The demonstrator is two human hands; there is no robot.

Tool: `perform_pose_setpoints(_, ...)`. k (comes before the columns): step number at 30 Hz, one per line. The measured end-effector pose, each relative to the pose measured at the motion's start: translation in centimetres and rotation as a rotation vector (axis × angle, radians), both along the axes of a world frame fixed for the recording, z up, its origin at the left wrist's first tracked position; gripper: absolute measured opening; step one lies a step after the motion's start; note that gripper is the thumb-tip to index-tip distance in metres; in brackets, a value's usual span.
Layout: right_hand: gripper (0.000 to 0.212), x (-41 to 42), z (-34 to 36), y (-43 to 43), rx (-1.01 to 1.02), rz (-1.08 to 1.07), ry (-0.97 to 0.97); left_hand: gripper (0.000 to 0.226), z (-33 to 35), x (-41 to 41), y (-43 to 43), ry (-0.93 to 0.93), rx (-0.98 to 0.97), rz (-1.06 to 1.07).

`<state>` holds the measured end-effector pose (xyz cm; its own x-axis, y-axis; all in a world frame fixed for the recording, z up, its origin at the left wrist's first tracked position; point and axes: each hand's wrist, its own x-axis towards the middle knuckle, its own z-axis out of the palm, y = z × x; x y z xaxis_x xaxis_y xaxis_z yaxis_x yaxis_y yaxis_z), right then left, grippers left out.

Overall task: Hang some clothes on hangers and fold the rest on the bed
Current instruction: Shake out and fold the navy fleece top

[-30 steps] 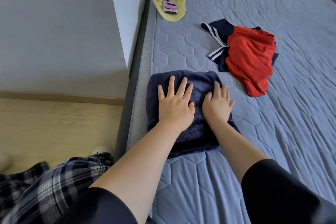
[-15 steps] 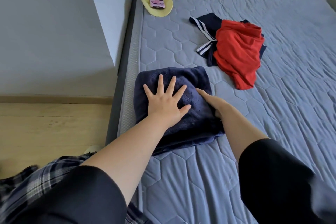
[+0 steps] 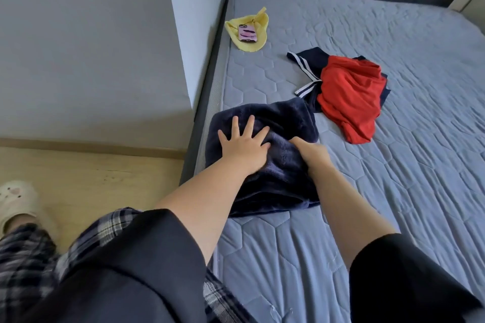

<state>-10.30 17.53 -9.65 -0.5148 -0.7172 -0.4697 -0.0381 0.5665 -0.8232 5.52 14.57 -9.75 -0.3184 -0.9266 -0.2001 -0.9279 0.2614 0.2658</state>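
1. While the left hand [image 3: 242, 148] lies flat on the folded navy fleece garment [image 3: 283, 123], fingers straight and spread, that bundle sits by the left edge of the bed [image 3: 393, 191].
2. The right hand [image 3: 313, 156] curls its fingers into the fleece's right side, pinching a fold.
3. It looks thick, soft and floppy, probably light but bulky, and its layers could slump apart.
4. It is best lifted from under both side edges, supporting the whole stack.
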Motion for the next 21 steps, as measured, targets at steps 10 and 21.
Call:
perform_pose_setpoints(10,0.026,11.5,10.8,1.2,-0.297,0.035,-0.022,0.049,7.8,8.3,3.3,0.42,-0.082,0.395)
perform_pose_setpoints(21,0.029,37.8,14.0,-0.5,-0.332,0.336,-0.155,0.051,11.2,33.9,5.9,0.39,-0.338,0.721)
